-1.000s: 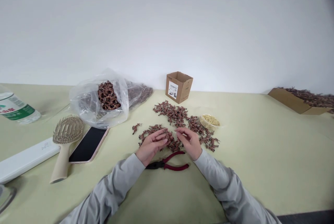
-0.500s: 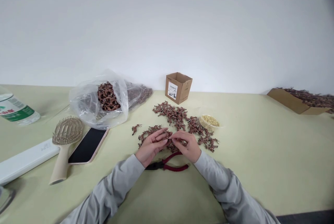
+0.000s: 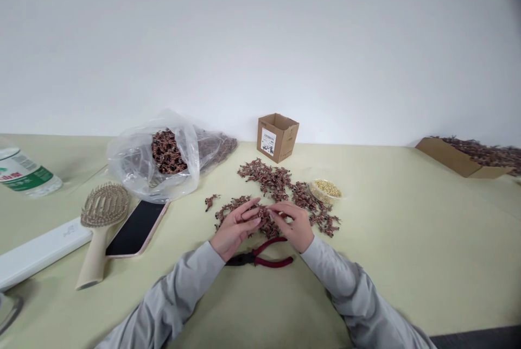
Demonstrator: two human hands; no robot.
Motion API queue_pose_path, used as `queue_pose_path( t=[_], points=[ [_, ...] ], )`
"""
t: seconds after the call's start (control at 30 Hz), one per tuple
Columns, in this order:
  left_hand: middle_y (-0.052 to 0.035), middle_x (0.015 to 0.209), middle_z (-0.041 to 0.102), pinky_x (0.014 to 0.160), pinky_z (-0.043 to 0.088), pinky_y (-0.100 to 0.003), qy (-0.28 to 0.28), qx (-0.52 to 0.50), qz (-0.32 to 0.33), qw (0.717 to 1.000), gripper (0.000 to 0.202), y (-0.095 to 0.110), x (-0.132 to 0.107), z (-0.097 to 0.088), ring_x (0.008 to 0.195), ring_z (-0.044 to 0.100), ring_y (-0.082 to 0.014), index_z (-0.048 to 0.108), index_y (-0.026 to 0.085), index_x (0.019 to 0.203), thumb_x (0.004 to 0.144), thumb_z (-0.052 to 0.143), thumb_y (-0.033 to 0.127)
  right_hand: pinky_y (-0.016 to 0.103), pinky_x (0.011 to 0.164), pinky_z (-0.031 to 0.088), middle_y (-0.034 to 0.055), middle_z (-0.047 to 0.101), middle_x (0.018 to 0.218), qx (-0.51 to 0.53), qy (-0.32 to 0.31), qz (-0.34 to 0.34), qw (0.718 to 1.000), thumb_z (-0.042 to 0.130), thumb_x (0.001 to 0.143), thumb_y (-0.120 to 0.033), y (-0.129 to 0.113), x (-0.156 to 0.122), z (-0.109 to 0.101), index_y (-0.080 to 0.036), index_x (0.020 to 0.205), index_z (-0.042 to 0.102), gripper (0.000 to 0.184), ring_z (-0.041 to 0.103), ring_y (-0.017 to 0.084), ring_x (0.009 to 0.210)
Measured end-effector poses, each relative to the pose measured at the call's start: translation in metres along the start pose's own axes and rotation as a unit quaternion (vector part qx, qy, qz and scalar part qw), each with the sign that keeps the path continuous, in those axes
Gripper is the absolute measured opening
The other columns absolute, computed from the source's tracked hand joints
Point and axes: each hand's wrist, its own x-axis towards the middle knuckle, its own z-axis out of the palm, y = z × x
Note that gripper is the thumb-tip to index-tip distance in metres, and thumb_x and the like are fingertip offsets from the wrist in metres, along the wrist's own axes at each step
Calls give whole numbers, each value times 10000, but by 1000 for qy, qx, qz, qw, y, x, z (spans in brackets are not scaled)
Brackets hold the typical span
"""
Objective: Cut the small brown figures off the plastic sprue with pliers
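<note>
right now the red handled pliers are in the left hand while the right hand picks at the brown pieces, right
No: the red-handled pliers lie on the table below the hands, not in the left hand, as the head view shows. The right hand is at the brown pieces, as you say.

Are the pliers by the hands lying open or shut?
Handles apart: the red-handled pliers lie on the table with their grips spread in a V. The black tip is too small to tell.

Just beyond the red-handled, black-nosed pliers point(image 3: 255, 257), the small pieces point(image 3: 266, 177) show a mottled reddish-brown, the carton point(image 3: 277, 138) farther beyond them is plain tan with a white, black-printed label, and the sleeves point(image 3: 341, 270) to either side of the pliers are pale grey.
</note>
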Motion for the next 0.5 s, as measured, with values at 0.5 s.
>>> queue_pose_path(
  t=[0.5],
  points=[
    [-102,1090,602,965,355,-332,-8,-5,-3,1000,484,1,0,1,1078,501,-219,517,140,1123,665,623,23,291,675,468,57,638,800,53,15,83,995,531,723,-172,13,-1,3,-192,756,655,130,589,170,735]
  ],
)
